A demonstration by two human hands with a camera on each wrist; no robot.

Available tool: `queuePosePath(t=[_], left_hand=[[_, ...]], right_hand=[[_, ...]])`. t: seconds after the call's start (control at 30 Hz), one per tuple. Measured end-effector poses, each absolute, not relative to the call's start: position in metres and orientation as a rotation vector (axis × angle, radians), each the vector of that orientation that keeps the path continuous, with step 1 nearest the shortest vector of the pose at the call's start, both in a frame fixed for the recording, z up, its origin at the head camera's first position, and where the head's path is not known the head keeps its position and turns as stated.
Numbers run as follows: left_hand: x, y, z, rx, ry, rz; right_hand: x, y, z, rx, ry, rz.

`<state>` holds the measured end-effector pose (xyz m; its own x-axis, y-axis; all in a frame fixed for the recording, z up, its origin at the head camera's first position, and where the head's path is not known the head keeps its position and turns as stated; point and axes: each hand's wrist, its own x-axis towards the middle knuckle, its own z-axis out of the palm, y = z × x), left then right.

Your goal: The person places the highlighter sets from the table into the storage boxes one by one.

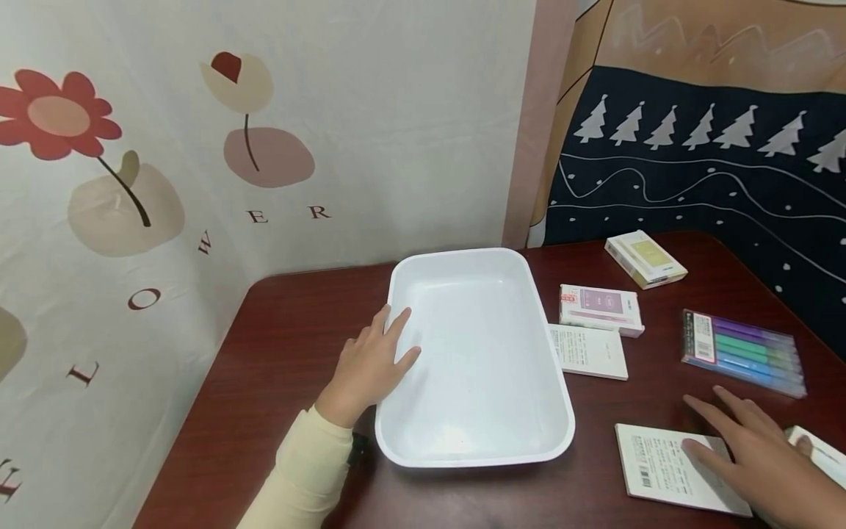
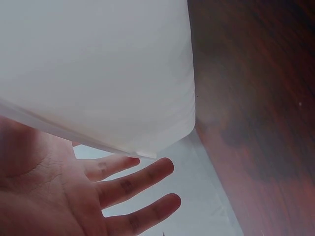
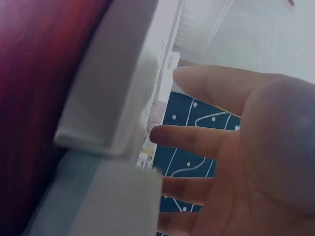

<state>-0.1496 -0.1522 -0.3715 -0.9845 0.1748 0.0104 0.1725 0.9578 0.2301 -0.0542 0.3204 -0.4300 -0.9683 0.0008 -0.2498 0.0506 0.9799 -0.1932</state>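
A white rectangular plastic tray [image 1: 476, 367] stands on the dark red table. My left hand [image 1: 370, 364] is at its left rim, thumb and fingers spread; the left wrist view shows straight fingers [image 2: 138, 189] beside the tray's edge [image 2: 113, 98]. Over a flat white box with printed text and a barcode [image 1: 661, 463], my right hand [image 1: 753, 448] hovers with fingers extended. In the right wrist view, the palm [image 3: 261, 162] faces the box's side [image 3: 106, 83], with nothing held.
Right of the tray lie a purple-labelled box [image 1: 601, 308], a white printed box [image 1: 591, 353] by the rim, and a yellow-labelled box [image 1: 648, 258]. A clear pack of coloured pens [image 1: 743, 353] lies farther right. Another white box [image 1: 822, 459] is partly behind my right hand. Printed curtains [image 1: 396, 132] hang behind.
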Motion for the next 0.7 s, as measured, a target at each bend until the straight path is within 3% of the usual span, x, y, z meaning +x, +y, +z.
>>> queuePosePath(t=[0.7], left_hand=[[-0.151, -0.153, -0.374, 0.277, 3.099, 0.341]], right_hand=[[-0.068, 0.285, -0.423, -0.27, 2.994, -0.512]])
